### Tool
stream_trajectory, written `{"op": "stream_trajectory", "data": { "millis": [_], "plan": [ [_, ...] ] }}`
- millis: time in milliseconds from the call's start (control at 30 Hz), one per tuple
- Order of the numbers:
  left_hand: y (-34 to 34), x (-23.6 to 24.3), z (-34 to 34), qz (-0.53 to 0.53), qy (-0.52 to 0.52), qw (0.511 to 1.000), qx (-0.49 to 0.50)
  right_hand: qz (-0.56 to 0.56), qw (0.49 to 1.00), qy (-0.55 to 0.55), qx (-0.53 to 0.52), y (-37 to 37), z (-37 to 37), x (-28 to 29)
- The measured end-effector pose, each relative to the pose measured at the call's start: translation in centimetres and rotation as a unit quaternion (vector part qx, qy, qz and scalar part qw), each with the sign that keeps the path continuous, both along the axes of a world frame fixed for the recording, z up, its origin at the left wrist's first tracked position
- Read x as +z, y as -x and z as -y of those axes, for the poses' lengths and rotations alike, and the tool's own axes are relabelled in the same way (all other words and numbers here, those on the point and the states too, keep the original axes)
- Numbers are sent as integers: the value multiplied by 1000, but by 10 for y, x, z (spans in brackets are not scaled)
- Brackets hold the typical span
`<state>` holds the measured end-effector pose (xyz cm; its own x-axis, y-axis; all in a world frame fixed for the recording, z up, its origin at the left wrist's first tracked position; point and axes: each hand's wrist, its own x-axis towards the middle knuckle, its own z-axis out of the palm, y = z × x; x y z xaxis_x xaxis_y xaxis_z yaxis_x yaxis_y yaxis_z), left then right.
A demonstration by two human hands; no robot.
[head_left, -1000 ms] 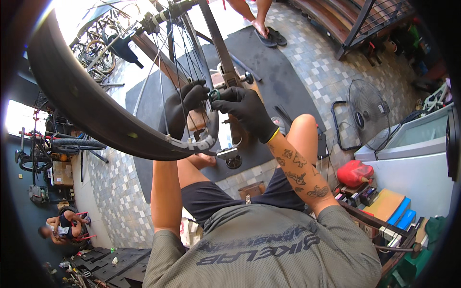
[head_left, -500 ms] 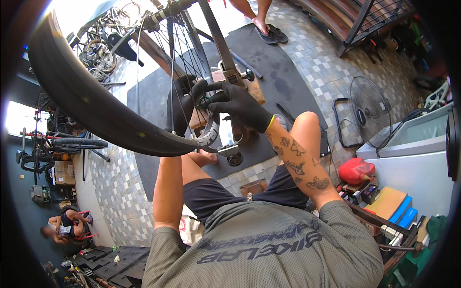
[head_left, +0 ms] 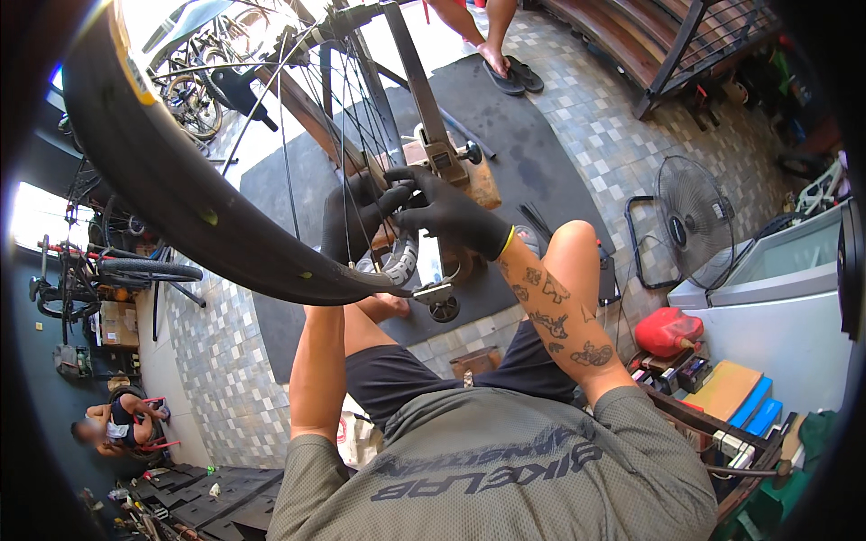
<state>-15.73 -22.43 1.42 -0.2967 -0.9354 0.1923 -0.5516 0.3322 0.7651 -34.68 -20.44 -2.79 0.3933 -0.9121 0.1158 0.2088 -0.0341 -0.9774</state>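
Note:
A bicycle wheel (head_left: 197, 206) with a black tyre and thin spokes hangs in a dark metal stand (head_left: 419, 108) before me. My left hand (head_left: 352, 221), in a black glove, has its fingers curled among the spokes just inside the rim. My right hand (head_left: 451, 207), also gloved, pinches beside the left fingertips at the rim. The small green tool seen in the earlier frames is mostly hidden between my fingers now, and what the left fingers grip is hidden too.
A black mat (head_left: 541, 153) lies under the stand, with someone's sandalled feet (head_left: 501, 68) at its far edge. A fan (head_left: 690, 216), red jerrycan (head_left: 667, 329) and white chest freezer (head_left: 776, 334) stand right. Bicycles (head_left: 81, 279) line the left, near a seated person (head_left: 126, 424).
The wheel has turned a little, bringing a yellow marking into view at the upper left and shifting the rim lettering rightward. Both hands have shifted slightly and bunched closer, hiding the green tool.

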Motion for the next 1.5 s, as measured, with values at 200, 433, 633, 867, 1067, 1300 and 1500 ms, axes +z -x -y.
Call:
{"op": "stream_trajectory", "data": {
  "millis": [200,433,633,867,1067,1300,1500],
  "plan": [
    [7,9,-8,62,36,996,57,-187,934,194,-234,-21,-21,8],
    [-4,2,12,-67,-12,994,91,4,996,51,-71,-11,1,-4],
    [4,0,23,-166,-124,977,-57,70,995,-7,-72,-4,12,-6],
    [1,-17,45,-176,-88,978,-76,122,970,3,-212,2,-21,29],
    [-2,-26,65,-140,-51,986,-77,60,987,-20,-147,1,-50,33],
    [-3,-29,69,-143,-46,985,-89,76,990,9,-123,-3,-47,24],
    [1,-35,71,-162,-28,985,-43,42,998,44,-29,5,-25,15]
  ]
}}
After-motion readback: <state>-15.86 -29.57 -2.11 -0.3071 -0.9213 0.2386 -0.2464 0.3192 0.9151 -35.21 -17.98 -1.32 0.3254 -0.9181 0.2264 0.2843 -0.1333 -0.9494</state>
